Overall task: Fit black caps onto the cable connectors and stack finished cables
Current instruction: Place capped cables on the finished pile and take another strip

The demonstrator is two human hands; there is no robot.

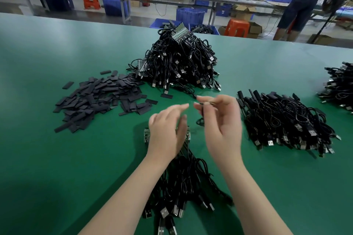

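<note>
Cable [200, 118] pinched at its end in right hand [219, 120], above table [57, 168]; no cap on yet, seemingly. Left hand [168, 129] loose, fingers straight, holding nothing. Finished stack [286, 122] to the right; big uncapped heap [181, 63] and many caps [99, 99] left.

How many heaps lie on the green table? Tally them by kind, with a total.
Cable heaps: 4 (back pile, right pile, far-right pile, near bundle)
Black cap heaps: 1
Total: 5
</note>
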